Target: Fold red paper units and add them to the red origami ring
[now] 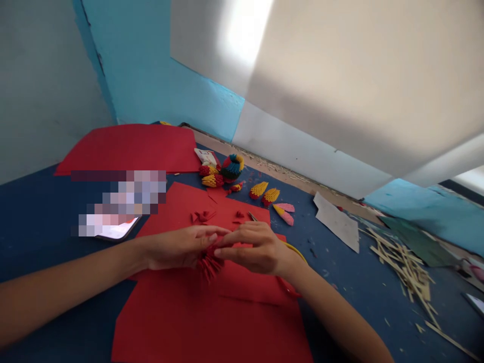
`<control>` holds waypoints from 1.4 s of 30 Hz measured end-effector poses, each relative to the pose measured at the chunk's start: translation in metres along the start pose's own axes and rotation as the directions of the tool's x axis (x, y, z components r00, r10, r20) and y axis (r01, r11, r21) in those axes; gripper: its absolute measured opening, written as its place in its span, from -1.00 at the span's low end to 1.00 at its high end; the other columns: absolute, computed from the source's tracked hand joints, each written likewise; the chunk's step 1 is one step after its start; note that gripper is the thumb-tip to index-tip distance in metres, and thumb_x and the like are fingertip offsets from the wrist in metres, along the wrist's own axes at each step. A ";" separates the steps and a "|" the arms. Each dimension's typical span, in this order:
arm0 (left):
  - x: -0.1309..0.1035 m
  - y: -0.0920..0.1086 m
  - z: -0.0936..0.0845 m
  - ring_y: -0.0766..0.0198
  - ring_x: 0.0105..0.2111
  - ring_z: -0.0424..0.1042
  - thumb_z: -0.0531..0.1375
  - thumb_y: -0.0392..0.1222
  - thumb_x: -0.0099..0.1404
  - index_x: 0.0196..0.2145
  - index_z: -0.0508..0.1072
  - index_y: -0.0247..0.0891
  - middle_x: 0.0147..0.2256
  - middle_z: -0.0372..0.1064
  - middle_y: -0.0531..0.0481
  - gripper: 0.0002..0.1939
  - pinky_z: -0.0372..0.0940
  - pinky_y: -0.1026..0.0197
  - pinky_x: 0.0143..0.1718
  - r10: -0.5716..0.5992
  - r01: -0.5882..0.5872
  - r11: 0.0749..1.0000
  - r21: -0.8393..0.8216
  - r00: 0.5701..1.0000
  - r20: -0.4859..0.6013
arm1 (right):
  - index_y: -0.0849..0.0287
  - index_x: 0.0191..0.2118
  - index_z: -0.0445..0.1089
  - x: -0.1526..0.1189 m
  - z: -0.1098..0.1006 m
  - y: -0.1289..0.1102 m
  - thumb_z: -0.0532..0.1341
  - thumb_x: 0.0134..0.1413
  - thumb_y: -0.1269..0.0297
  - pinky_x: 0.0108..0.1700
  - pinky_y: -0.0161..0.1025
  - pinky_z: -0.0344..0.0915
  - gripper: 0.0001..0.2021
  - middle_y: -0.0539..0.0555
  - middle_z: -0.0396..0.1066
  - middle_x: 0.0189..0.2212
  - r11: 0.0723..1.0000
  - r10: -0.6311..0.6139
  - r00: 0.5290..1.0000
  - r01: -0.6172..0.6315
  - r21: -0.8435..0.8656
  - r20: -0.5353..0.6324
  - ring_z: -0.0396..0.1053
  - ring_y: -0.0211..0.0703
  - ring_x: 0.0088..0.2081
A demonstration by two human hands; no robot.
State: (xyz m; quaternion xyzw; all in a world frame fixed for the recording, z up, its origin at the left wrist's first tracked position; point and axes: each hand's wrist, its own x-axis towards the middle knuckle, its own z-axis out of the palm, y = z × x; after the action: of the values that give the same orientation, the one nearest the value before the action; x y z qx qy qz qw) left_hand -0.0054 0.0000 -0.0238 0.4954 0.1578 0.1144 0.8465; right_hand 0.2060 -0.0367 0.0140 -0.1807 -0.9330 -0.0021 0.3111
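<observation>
Between my hands is a red folded-paper piece [209, 266], its many thin points fanned downward. My left hand [181, 248] is closed round its upper left side. The fingers of my right hand [251, 247] pinch at its upper right edge; part of the piece is hidden behind them. Red paper sheets [212, 322] lie beneath both hands. Small folded red paper bits [204, 217] rest just beyond my fingers. Scissors with a yellow and red handle [297, 251] lie partly under my right hand, their tip showing past the knuckles.
At the back stand yellow-and-red folded-paper pieces [259, 190] and a multicoloured one [232, 168]. A phone [117, 229] lies left, near a large red sheet [132, 148]. To the right are a grey paper scrap [338, 222] and thin pale strips [408, 267] on the blue table [340, 312].
</observation>
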 end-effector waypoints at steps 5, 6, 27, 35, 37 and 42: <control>0.005 -0.002 -0.002 0.12 -0.02 0.30 0.08 0.13 0.33 -0.04 0.42 -0.24 -0.10 0.40 -0.14 -0.56 0.10 0.09 0.07 0.015 -0.032 0.970 -0.240 0.997 -0.071 | 0.21 -0.18 0.47 0.004 -0.004 -0.002 0.16 0.20 0.33 -0.29 -0.35 0.33 -0.84 0.12 0.51 -0.30 0.972 0.127 0.992 -0.129 0.195 0.022 0.43 -0.29 -0.32; 0.006 -0.001 -0.002 0.12 0.00 0.29 0.06 0.15 0.33 -0.08 0.44 -0.24 -0.09 0.41 -0.14 -0.56 0.10 0.09 0.08 0.019 -0.049 0.962 -0.269 0.994 -0.111 | 0.22 -0.17 0.47 0.005 -0.005 -0.001 0.18 0.19 0.33 -0.28 -0.35 0.34 -0.84 0.13 0.51 -0.30 0.951 0.186 0.982 -0.191 0.243 0.044 0.43 -0.29 -0.31; 0.006 0.008 0.017 0.10 -0.02 0.35 0.24 -0.12 0.20 -0.18 0.41 -0.26 -0.12 0.40 -0.06 -0.74 0.28 0.12 -0.02 0.113 -0.067 0.992 0.107 0.851 -0.513 | 0.23 -0.31 0.46 -0.006 0.020 0.020 0.29 0.00 0.14 -0.35 -0.31 0.34 -0.76 0.04 0.49 -0.43 0.245 0.825 0.489 -0.762 0.600 0.284 0.44 -0.27 -0.43; 0.005 0.009 0.015 0.12 -0.11 0.41 0.27 -0.18 0.14 -0.23 0.41 -0.25 -0.20 0.45 -0.04 -0.77 0.27 0.12 -0.06 0.198 -0.061 0.959 0.275 0.842 -0.503 | 0.22 -0.28 0.46 -0.010 0.016 0.019 0.24 0.07 0.13 -0.27 -0.25 0.39 -0.76 0.08 0.51 -0.37 0.322 0.812 0.531 -0.755 0.571 0.243 0.47 -0.21 -0.35; 0.006 0.009 0.015 0.12 -0.11 0.42 0.27 -0.18 0.13 -0.23 0.41 -0.24 -0.19 0.46 -0.04 -0.77 0.27 0.12 -0.07 0.202 -0.065 0.958 0.279 0.844 -0.497 | 0.22 -0.28 0.46 -0.010 0.017 0.019 0.26 0.06 0.13 -0.27 -0.25 0.39 -0.76 0.09 0.52 -0.36 0.336 0.817 0.528 -0.762 0.554 0.232 0.46 -0.20 -0.34; 0.006 0.010 0.015 0.09 -0.14 0.44 0.30 -0.14 0.09 -0.24 0.41 -0.25 -0.20 0.47 -0.06 -0.72 0.29 0.11 -0.11 0.195 -0.040 0.957 0.289 0.824 -0.533 | 0.21 -0.31 0.47 -0.010 0.018 0.019 0.27 0.03 0.14 -0.30 -0.26 0.39 -0.78 0.08 0.52 -0.39 0.369 0.819 0.534 -0.770 0.520 0.209 0.46 -0.21 -0.36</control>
State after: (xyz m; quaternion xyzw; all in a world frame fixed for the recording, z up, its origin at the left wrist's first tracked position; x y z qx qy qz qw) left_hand 0.0057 -0.0056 -0.0093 0.5581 0.3796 0.2836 0.6811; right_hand 0.2093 -0.0206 -0.0081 -0.5075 -0.6716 0.4110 0.3499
